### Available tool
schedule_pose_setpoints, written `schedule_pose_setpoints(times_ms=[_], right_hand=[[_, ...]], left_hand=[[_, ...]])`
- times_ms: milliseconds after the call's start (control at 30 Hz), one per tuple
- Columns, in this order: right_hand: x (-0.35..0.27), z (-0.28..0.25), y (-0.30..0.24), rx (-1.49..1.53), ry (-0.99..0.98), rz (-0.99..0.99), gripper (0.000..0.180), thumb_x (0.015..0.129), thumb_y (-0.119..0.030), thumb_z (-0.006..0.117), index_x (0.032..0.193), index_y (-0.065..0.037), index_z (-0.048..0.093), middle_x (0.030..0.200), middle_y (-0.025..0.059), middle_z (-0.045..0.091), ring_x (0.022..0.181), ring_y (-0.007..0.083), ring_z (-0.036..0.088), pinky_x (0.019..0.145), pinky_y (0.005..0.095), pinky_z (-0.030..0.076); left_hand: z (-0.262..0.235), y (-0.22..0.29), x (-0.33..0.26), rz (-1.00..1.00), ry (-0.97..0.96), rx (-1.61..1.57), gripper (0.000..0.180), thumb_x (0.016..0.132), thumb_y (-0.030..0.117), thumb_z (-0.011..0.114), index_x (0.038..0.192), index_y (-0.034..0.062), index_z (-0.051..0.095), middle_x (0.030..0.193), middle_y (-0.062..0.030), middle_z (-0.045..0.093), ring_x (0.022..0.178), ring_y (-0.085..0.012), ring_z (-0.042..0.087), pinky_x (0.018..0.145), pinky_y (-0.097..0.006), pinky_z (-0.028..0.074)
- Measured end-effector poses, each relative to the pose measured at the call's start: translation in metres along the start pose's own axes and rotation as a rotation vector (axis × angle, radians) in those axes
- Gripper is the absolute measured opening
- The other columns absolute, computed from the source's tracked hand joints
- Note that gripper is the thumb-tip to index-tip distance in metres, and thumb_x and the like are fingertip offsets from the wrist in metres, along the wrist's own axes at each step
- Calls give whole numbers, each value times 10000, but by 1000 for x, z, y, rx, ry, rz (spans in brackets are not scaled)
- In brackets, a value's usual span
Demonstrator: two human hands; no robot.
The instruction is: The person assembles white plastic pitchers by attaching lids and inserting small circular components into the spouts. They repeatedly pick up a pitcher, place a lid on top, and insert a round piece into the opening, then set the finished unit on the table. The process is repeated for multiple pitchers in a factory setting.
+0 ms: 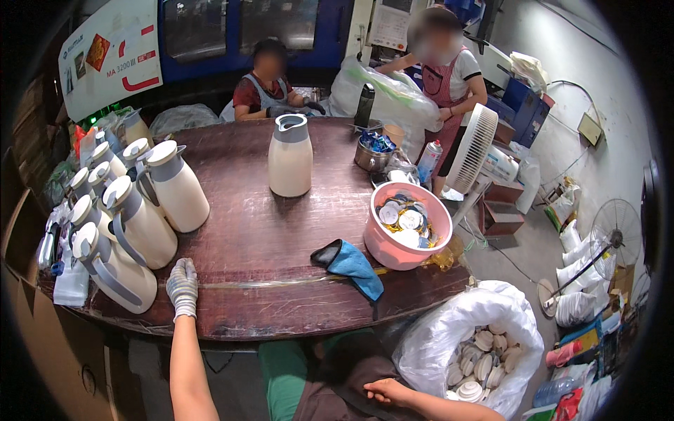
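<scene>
My left hand, in a striped knit glove, rests on the table's near left part with its fingers curled in and nothing seen in them. Just left of it stand several cream jugs with grey handles, the nearest jug and a taller jug among them. Bare and held over my lap, my right hand has its fingers curled together, with no object visible in it. One cream jug with a grey collar and an open top stands alone at mid-table. A blue and black cloth lies near the front edge.
A pink bucket of lids and small parts stands on the table's right side, beside a metal pot of blue packets. Below right is a white-lined bag holding lids. Two people work across the table. A white fan stands right.
</scene>
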State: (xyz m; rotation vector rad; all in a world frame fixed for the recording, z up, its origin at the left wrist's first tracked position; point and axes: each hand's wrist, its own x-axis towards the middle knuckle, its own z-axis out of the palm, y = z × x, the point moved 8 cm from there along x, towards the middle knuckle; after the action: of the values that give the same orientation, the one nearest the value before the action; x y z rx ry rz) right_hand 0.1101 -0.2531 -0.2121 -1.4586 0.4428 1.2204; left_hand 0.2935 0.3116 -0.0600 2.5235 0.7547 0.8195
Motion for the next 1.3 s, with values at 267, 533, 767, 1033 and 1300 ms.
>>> schedule_pose_setpoints(times_ms=[267, 533, 767, 1033, 1300], right_hand=[[-6, 3, 0, 12, -29, 87, 325, 952, -377, 563, 861, -77, 650, 602, -40, 570, 435, 62, 416, 404, 197, 297], [-18, 15, -97, -316, -125, -110, 303, 982, -259, 522, 1191, -61, 618, 1022, -1, 653, 748, 84, 624, 635, 179, 438], [-51, 1, -290, -662, 102, -418, 290, 928, -259, 610, 1109, -38, 655, 925, 23, 676, 720, 89, 631, 634, 238, 483], [-7, 64, -539, -1481, 583, -1066, 454, 814, -270, 721, 1203, -73, 595, 1220, 178, 535, 893, 283, 630, 830, 364, 512], [24, 120, -664, -1515, 929, -1288, 812, 776, -328, 701, 1441, -20, 350, 1506, 213, 307, 1288, 344, 466, 1072, 360, 374]], left_hand=[[0, 11, 3, -64, -85, 84, 325, 897, 369, 554, 1012, 79, 646, 990, -171, 678, 907, -364, 646, 792, -469, 503], [53, 92, 0, 54, -224, 137, 306, 868, 362, 577, 1039, 110, 608, 980, -171, 675, 905, -360, 648, 801, -463, 501], [86, 130, -16, 182, -328, -239, 270, 885, 282, 594, 1105, 130, 627, 1005, -163, 683, 899, -341, 663, 794, -431, 515], [81, 104, -2, -16, -340, -423, 252, 896, 264, 610, 1106, 128, 642, 943, -178, 685, 847, -325, 674, 757, -390, 523], [88, 99, 0, -66, -369, -442, 287, 906, 279, 600, 1152, 135, 633, 936, -149, 697, 838, -290, 688, 758, -375, 531]])
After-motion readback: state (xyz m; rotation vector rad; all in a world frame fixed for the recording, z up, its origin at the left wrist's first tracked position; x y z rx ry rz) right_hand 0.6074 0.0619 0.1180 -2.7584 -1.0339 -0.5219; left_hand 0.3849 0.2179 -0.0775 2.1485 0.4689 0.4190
